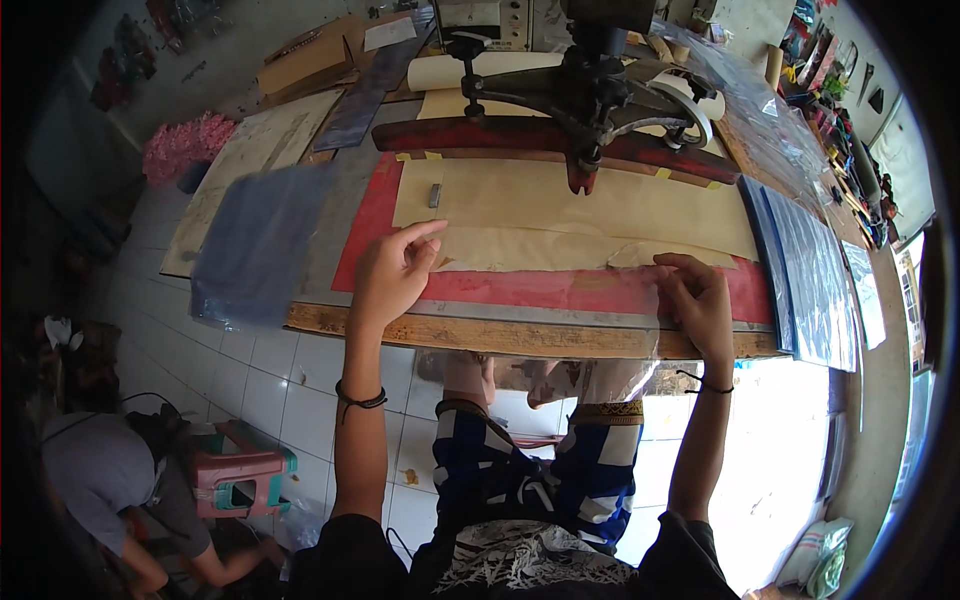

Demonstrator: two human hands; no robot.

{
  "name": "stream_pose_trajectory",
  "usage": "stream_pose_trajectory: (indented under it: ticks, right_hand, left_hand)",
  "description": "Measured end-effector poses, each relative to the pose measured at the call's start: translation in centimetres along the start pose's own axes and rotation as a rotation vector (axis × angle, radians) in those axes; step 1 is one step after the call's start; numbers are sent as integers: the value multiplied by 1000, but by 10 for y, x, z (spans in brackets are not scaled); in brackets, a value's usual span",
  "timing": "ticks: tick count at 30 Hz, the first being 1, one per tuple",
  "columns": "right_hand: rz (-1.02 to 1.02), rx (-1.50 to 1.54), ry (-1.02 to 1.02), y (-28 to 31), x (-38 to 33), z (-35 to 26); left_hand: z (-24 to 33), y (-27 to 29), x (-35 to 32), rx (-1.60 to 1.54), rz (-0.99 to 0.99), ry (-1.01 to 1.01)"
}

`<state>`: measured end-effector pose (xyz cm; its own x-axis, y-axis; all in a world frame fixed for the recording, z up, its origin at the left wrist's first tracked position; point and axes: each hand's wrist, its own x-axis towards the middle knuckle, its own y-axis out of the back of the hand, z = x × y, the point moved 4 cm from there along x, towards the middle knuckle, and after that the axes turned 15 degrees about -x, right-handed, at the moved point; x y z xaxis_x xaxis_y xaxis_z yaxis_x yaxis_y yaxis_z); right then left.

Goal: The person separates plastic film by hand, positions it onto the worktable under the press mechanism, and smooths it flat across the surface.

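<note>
Off the bench's left end, a blurred bluish plastic sheet (258, 245) hangs partly over the edge, apart from both of your hands. Next along the front edge, your left hand (392, 272) rests on the red mat (560, 290), fingers loosely spread and the index finger stretched forward onto the tan paper (590, 205); it seems to press flat rather than grip, as if to keep the layers from sliding. Between your hands a clear plastic film (640, 300) lies across the front of the mat and drapes over the wooden front edge (500, 335) toward your lap; that overhang likely leaves you slack to pull it square. Your right hand (700, 300) sits at the film's right side, fingers curled down and apparently pinching its edge, though the grip itself is hard to see. Behind both hands, at the back edge, the dark iron press arm (590, 90) stands above the paper. Toward the right end, a stack of clear sleeves (815, 275) lies within easy reach.
</note>
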<state>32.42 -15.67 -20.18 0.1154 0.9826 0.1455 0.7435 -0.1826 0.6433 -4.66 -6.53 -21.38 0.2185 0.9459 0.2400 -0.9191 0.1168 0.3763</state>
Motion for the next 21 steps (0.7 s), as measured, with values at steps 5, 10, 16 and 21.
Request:
stream_pose_trajectory:
  ticks: [5, 10, 16, 21]
  right_hand:
    - [-44, -44, 31, 7, 16, -1]
    - [-100, -95, 7, 3, 22, 7]
    - [4, -156, 33, 7, 13, 13]
    - [5, -115, 9, 5, 14, 11]
  left_hand:
    - [-10, -3, 4, -109, 1, -17]
    - [-7, 2, 0, -112, 17, -5]
    - [-8, 0, 1, -101, 39, -85]
    - [-5, 0, 2, -119, 12, -66]
